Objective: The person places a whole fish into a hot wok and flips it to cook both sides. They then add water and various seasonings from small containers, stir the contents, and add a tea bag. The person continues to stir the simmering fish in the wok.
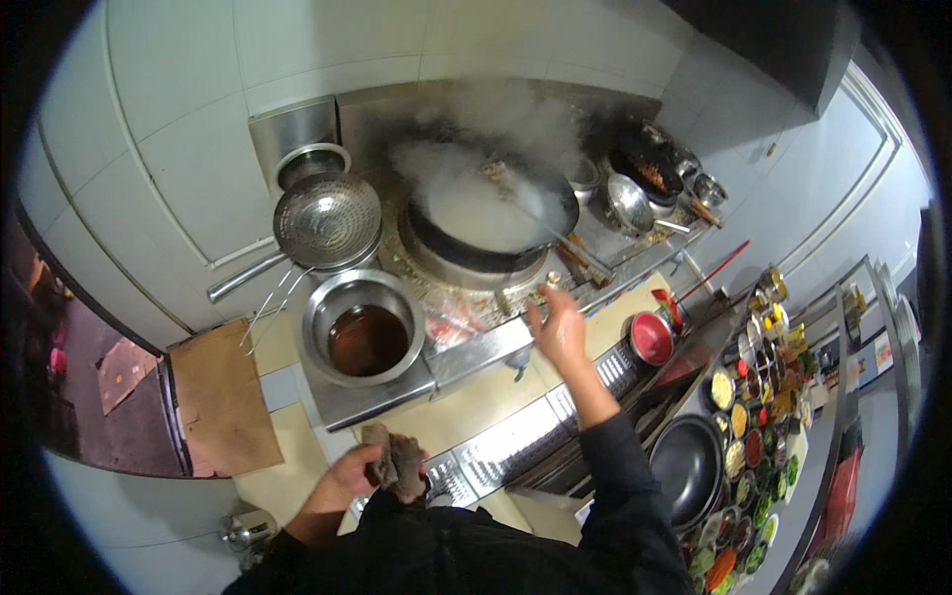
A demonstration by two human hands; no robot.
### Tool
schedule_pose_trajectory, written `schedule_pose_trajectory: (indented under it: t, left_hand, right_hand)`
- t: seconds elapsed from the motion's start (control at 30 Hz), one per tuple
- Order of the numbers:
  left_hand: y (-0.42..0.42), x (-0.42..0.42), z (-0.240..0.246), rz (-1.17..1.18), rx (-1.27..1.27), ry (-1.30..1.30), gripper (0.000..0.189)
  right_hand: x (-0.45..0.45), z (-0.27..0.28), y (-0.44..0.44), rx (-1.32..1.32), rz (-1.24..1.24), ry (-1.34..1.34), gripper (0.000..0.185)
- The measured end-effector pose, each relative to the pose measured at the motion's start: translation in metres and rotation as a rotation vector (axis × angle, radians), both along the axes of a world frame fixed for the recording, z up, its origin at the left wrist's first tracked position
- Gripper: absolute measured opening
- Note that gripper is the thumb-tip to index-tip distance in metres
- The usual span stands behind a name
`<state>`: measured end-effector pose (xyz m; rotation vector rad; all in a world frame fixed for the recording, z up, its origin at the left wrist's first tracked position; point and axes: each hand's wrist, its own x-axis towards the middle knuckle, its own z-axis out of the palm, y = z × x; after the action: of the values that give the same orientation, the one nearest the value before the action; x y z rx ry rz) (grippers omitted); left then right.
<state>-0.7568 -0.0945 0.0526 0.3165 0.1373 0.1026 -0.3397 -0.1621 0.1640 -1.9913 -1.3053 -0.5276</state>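
Note:
My left hand (pixel 355 470) grips a crumpled grey-brown cloth (pixel 398 462) close to my body. My right hand (pixel 559 327) is stretched forward over the front edge of the steel stove (pixel 483 348), fingers apart and nothing visible in it. Ahead of it, a large wok (pixel 476 256) full of cloudy, steaming liquid sits on the burner. A long-handled utensil (pixel 554 230) leans across the wok, its handle extending over the near right rim; steam blurs its head. Beside the wok's wooden handle (pixel 584 262), scraps of food lie on the stove top.
On the left stand a steel pot (pixel 316 353) of brown liquid and a perforated strainer (pixel 327 216) over another vessel. A second wok (pixel 645 167) with food and a steel ladle bowl (pixel 628 204) are at the right. A red bowl (pixel 652 338), black pan (pixel 688 470) and several ingredient bowls (pixel 721 388) line my right.

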Motion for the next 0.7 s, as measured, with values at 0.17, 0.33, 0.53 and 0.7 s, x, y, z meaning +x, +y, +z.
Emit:
schedule_pose_trajectory:
  t: [0.17,0.33,0.53,0.7]
  left_hand:
    - [0.048,0.136,-0.007,-0.275,0.112,0.130,0.047]
    - [0.059,0.295,-0.019,-0.143,0.089,0.168,0.050]
    - [0.096,0.421,0.007,0.176,0.106,0.568,0.053]
    - [0.109,0.516,0.016,0.392,0.023,0.733,0.054]
  right_hand:
    - [0.166,0.012,0.054,-0.693,-0.397,-0.302,0.049]
    - [0.256,-0.047,0.082,-0.897,-0.310,-0.049,0.044]
    - [0.308,-0.027,0.079,-0.721,-0.029,0.228,0.043]
    - [0.377,-0.007,0.149,-0.697,0.053,0.072,0.046]
